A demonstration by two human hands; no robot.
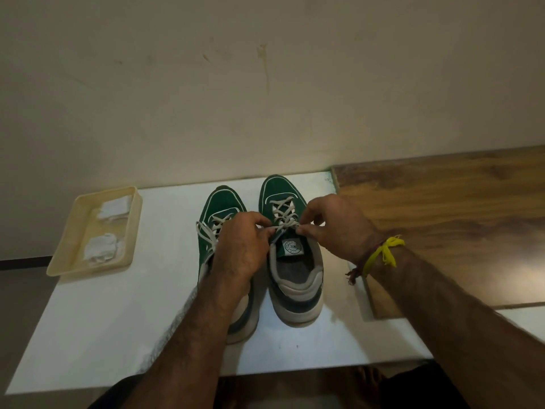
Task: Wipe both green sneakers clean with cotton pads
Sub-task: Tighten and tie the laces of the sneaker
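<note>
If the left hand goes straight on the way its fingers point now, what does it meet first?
Probably the right hand: the left hand points rightward along the lace they both pinch, over the right sneaker.

Half-hidden shoe, blurred pads
The left hand (241,246) and forearm cover most of the left sneaker (224,208); the tongue label (291,247) on the right sneaker (292,261) is too small to read; the cotton pads (103,228) blur together

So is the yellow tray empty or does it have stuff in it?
Not empty. The tray holds two clumps of white cotton pads, one at the far end and one nearer, with bare tray floor between them.
</note>
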